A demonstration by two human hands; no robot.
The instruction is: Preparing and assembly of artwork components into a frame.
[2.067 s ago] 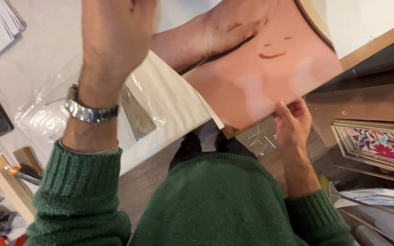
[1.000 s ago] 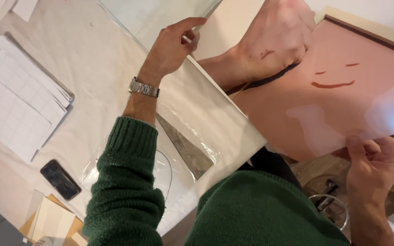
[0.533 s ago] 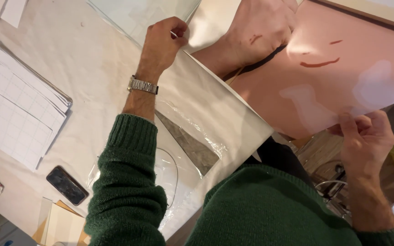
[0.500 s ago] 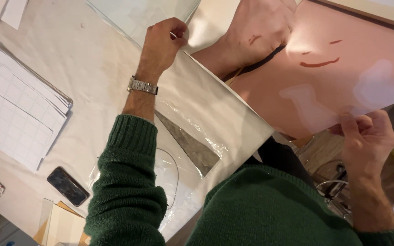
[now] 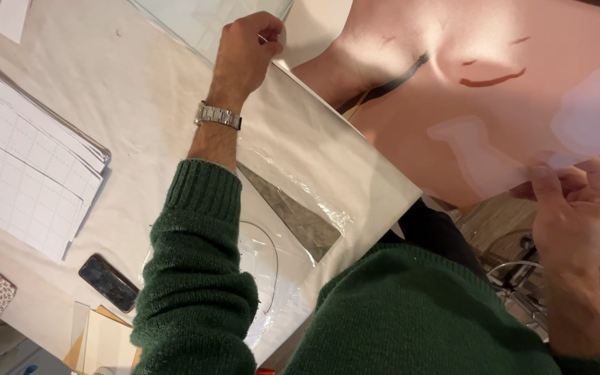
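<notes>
Nearest us, our right hand (image 5: 574,208) pinches the lower corner of a large pink print (image 5: 515,104), thumb on top and fingers curled beneath, so the sheet stays lifted off the table edge without creasing. The print shows a figure's shoulder with a dark strap and, beside it, a small red curved mark; pale glare patches lie across it. A glossy whitish sheet (image 5: 328,160) lies under the print's left side and runs down toward our chest, perhaps a protective cover.

By the table's near edge lies a clear plastic bag (image 5: 272,257); a grey triangular piece (image 5: 296,219) and a thin wire loop (image 5: 269,260) show through it, though we cannot tell whether both sit inside. A dark phone (image 5: 107,282) rests at the near left.

Further out, our left hand (image 5: 244,52), with a metal watch (image 5: 218,116) at the wrist, is closed tight on the upper edge of the whitish sheet. A stack of gridded papers (image 5: 26,167) sits toward the left edge, and a glass pane (image 5: 203,21) lies at the far edge.
</notes>
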